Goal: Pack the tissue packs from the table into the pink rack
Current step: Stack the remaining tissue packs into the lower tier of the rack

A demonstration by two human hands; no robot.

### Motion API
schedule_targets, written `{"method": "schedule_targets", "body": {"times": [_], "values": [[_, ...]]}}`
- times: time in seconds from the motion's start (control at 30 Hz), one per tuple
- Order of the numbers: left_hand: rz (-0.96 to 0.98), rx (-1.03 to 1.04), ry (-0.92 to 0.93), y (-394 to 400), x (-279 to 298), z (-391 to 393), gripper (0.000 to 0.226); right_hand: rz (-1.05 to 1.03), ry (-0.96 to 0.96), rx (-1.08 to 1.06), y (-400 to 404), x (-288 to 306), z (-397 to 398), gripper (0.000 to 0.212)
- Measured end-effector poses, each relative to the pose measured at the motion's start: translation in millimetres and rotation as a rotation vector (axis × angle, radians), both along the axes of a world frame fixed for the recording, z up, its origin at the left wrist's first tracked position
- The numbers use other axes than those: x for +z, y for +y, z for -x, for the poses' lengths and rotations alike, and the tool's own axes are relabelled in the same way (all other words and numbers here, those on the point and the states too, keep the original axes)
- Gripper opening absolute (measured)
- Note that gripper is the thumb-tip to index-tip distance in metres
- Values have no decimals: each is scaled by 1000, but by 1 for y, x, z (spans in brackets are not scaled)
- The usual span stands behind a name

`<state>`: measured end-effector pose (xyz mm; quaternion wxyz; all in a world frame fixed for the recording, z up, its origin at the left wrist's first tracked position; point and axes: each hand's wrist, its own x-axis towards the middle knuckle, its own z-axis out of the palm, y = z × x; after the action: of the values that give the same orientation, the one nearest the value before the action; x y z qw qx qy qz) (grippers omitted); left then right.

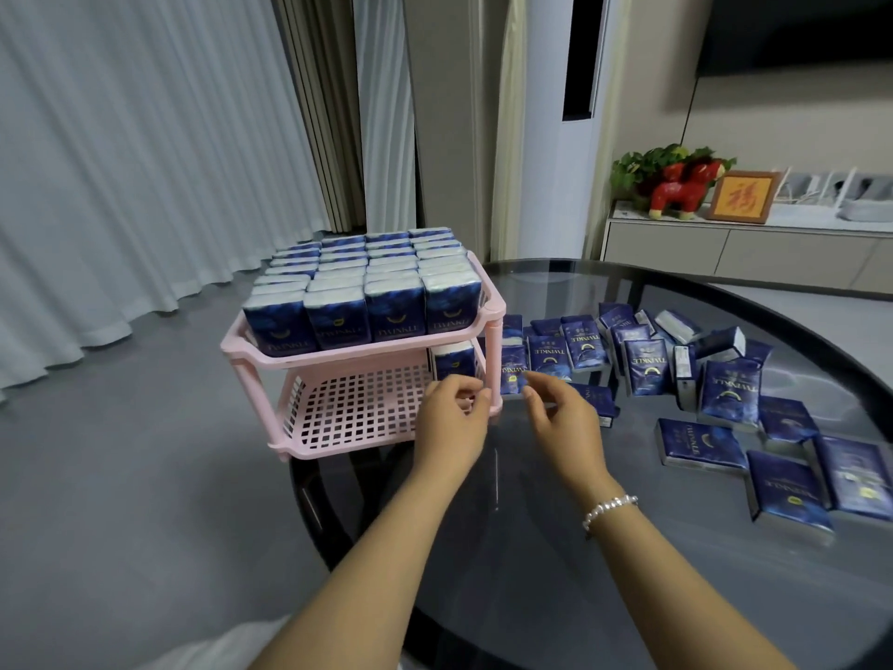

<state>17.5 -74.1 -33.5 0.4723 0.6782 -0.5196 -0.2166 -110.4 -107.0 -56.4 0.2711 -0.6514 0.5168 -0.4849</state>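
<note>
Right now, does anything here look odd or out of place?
The pink rack hangs partly over the glass table's left edge. On the table, loose tissue packs lie scattered at all angles, some overlapping. Nothing looks spilled or damaged.

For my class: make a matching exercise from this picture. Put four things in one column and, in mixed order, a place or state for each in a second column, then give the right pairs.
Things
1. top shelf
2. bottom shelf
3. right hand
4. red toy

Places or states
A. on the white cabinet beside a framed picture
B. holds one upright pack at its right side, otherwise bare
C. filled with rows of upright packs
D. empty, over the table near the rack's corner post

Pairs: 1-C, 2-B, 3-D, 4-A
</note>
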Motion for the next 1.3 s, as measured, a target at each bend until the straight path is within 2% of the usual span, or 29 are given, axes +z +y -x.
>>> {"method": "schedule_targets", "body": {"times": [0.07, 0.13, 0.23, 0.37, 0.43, 0.47, 0.5, 0.57, 0.67, 0.7, 0.8, 0.9, 0.97, 1.07, 1.17, 1.23, 1.3], "values": [[-24, -35, 31, 3, -2, 10, 5, 44, 140, -69, -5, -2, 14, 27], [-67, -66, 75, 4, -2, 20, 4, 35, 372, -145, -12, -2, 30, 31], [-161, -99, 129, 3, -5, 30, 17, -92, 621, -157, -20, 2, 47, 40], [-259, -145, 187, 1, -6, 39, 33, -298, 710, -86, -28, 14, 53, 44], [-288, -170, 190, 0, -7, 43, 25, -357, 721, -66, -31, 21, 56, 51], [-305, -182, 192, 0, -7, 46, 11, -380, 732, -53, -30, 25, 58, 54], [-312, -196, 193, -1, -7, 48, 14, -399, 740, -38, -30, 27, 61, 57], [-335, -212, 199, -2, -10, 53, 32, -434, 679, -5, -26, 28, 65, 59], [-345, -228, 271, -5, -12, 57, 22, -457, 448, 23, -13, 27, 70, 41], [-331, -237, 328, -5, -13, 58, 8, -449, 372, 21, -7, 26, 72, 33], [-328, -219, 531, -9, -17, 61, 39, -421, 122, -16, 9, 22, 76, 22], [-296, -209, 779, -7, -14, 67, 39, -406, -71, -85, 23, 16, 80, 17], [-306, -250, 894, -5, -14, 69, 34, -383, -87, -72, 31, 13, 83, 17], [-303, -245, 890, -1, -13, 72, 29, -268, 128, -52, 37, 20, 94, 12], [-257, -191, 882, -3, -11, 68, 27, -164, 450, -175, 26, 30, 118, 25], [-235, -177, 854, -5, -11, 64, 31, -217, 734, -180, 14, 36, 133, 36], [-230, -179, 815, -6, -12, 59, 34, -307, 953, -84, 6, 40, 142, 46]]}}
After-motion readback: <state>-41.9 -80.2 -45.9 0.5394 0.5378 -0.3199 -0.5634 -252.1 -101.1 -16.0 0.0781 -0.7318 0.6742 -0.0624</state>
